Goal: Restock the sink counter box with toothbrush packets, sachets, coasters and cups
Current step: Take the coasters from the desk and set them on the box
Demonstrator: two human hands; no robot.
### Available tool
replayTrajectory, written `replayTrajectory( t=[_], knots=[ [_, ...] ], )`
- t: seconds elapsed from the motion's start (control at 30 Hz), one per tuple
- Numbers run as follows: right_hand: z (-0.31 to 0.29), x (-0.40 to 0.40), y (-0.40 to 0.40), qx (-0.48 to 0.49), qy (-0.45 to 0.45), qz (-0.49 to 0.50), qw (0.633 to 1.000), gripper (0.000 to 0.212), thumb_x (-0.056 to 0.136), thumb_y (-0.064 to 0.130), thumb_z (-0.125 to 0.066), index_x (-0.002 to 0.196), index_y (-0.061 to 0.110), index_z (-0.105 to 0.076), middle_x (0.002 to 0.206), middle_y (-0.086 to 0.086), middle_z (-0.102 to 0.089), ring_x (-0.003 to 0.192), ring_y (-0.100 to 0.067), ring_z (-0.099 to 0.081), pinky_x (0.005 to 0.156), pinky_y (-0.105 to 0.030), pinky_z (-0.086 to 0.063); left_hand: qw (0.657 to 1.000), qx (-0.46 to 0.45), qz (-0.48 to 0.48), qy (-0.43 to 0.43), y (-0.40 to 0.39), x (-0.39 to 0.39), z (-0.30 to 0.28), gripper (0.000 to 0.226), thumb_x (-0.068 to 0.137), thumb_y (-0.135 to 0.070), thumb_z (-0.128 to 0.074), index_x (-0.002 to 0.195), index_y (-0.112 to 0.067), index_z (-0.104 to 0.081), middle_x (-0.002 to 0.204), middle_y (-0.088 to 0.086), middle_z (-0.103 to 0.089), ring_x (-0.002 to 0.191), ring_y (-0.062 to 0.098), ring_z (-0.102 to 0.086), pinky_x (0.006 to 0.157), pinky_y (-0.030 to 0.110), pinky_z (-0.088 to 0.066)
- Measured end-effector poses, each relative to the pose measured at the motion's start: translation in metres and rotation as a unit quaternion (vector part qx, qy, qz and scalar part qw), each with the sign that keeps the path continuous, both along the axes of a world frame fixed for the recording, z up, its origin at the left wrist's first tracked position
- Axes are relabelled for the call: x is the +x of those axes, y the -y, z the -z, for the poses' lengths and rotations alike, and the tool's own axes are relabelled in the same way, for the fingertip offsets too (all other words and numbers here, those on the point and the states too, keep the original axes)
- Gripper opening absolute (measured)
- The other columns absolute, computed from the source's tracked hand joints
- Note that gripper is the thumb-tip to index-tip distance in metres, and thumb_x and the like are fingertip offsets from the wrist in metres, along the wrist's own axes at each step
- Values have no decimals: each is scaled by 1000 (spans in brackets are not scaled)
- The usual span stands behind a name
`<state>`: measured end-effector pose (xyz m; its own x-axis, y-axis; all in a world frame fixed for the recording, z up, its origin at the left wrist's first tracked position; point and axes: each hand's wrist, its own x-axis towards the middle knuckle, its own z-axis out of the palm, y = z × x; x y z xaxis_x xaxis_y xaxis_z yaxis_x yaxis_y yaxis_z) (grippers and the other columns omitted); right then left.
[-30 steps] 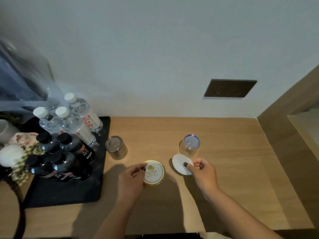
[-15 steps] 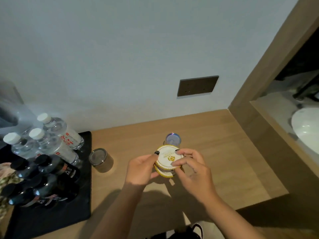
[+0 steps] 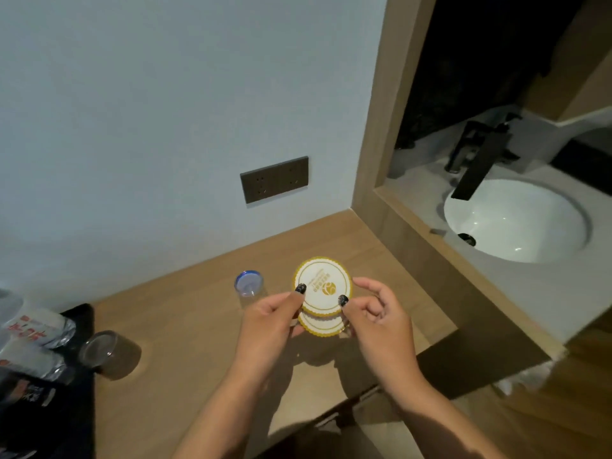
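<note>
Both hands, left hand (image 3: pixel 265 326) and right hand (image 3: pixel 377 321), have a closed fingertip grip on two stacked coasters (image 3: pixel 323 286) above the bench (image 3: pixel 185 326), right of the upturned glass (image 3: pixel 248 283), probably squaring them for carrying toward the sink (image 3: pixel 516 220).

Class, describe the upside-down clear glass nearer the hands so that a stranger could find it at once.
Start at the dark socket plate on the wall and drop to the wooden counter. The clear glass stands upside down just left of the held coasters; its bluish base distinguishes it from the darker glass by the tray.
</note>
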<state>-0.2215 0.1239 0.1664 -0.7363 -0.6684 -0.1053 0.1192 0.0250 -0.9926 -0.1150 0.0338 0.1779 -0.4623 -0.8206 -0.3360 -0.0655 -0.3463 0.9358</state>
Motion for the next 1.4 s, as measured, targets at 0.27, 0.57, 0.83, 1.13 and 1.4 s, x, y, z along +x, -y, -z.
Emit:
replayTrajectory(
  t=[0.27, 0.57, 0.83, 1.13, 1.4],
  knots=[
    [-34, -130, -119, 88, -165, -49, 981, 45, 86, -3, -55, 90, 40, -72, 89, 16, -73, 74, 4, -60, 68, -11, -44, 995, -39, 87, 8, -96, -99, -13, 25, 92, -16, -58, 74, -11, -75, 63, 2, -62, 59, 5, -57, 60, 21, -50],
    [-59, -235, -238, 70, -141, 38, 987, 28, 85, 2, -62, 94, 27, -70, 66, 3, -59, 62, -12, -50, 62, -20, -43, 982, -118, 141, -28, -195, -223, -23, 22, 84, -8, -68, 66, -16, -78, 68, 1, -72, 64, 5, -58, 63, 18, -47],
    [-24, -273, -293, 63, -23, 141, 988, 20, 84, -1, -65, 99, 12, -63, 57, 0, -67, 49, -7, -60, 50, -13, -41, 978, -111, 167, -49, -245, -316, -8, 20, 87, -15, -66, 73, -3, -75, 70, 8, -66, 69, 10, -54, 65, 24, -46],
    [-37, -400, -304, 97, -66, 165, 979, 27, 90, 2, -57, 107, 20, -68, 52, 4, -52, 48, -8, -46, 46, -14, -38, 962, -122, 244, -28, -238, -450, -6, 22, 87, -11, -66, 67, -14, -75, 72, 7, -73, 66, 8, -61, 69, 25, -51],
    [-45, -502, -307, 96, -45, 298, 949, 16, 87, 5, -64, 100, 14, -68, 70, -9, -66, 52, -5, -55, 47, -13, -45, 945, -122, 304, -10, -236, -563, -8, 20, 87, -18, -66, 70, -17, -76, 79, 6, -75, 78, 14, -65, 84, 35, -54]
  ],
)
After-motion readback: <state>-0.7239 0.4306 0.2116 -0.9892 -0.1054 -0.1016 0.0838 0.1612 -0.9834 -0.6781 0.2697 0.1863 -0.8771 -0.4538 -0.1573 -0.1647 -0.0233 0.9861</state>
